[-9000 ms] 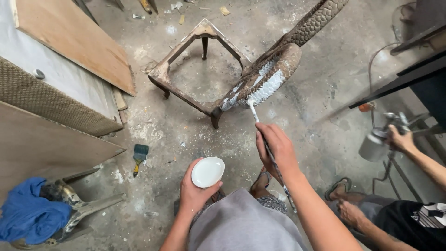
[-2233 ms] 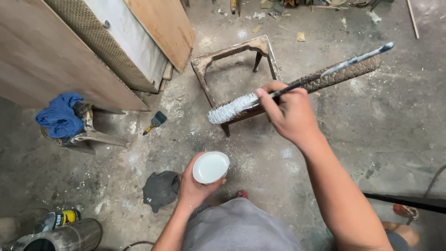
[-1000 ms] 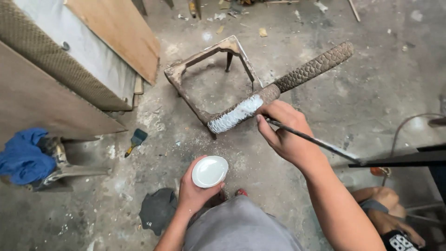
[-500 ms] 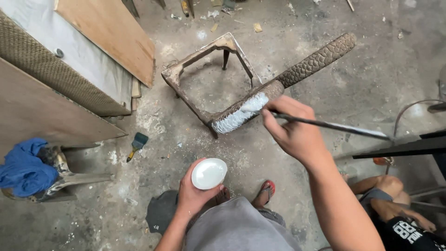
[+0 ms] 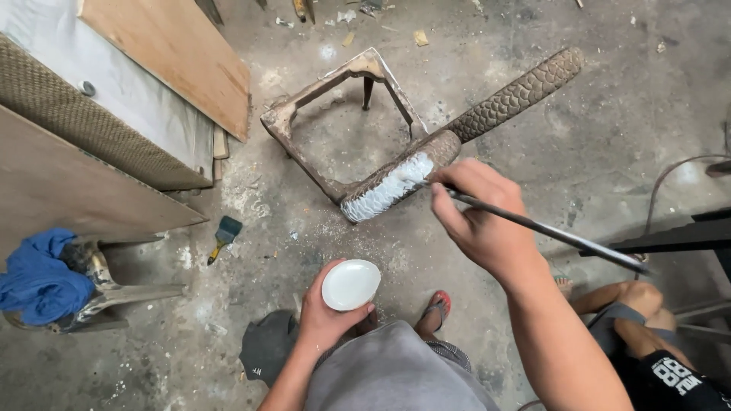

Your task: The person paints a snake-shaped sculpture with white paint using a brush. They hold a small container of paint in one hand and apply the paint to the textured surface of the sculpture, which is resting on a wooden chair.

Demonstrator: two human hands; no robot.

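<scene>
While the floor carries everything, places below go by its edges as the head view frames them.

Right hand: the right hand point(image 5: 480, 221) is closed around a long thin brush handle point(image 5: 548, 232), gripped near the front so the tip, hidden behind the knuckles, can be steered closely; the free end trails off toward the floor's right edge.

Left hand: the left hand point(image 5: 327, 316) cups a small white bowl point(image 5: 351, 285) from below, fingers wrapped under it, holding it level and near the body, probably so the white paint stays within the brush's reach.

Carved piece: a long carved wooden piece point(image 5: 457, 133) with a scale pattern rests tilted across a bare stool frame point(image 5: 335, 106), near the middle of the floor; the frame likely serves to lift it off the dirt. Its lower end point(image 5: 384, 186) is coated white, its upper end toward the top right bare and dark.

Spare brush: a small flat brush point(image 5: 223, 234) lies on the floor left of centre, apart from both hands.

Left edge: a blue cloth point(image 5: 38, 274) is draped over a low metal stand; wooden boards point(image 5: 175, 53) lean beside it.

Bottom right corner: another person's knee and dark shorts point(image 5: 647, 335) show, clear of the work.
</scene>
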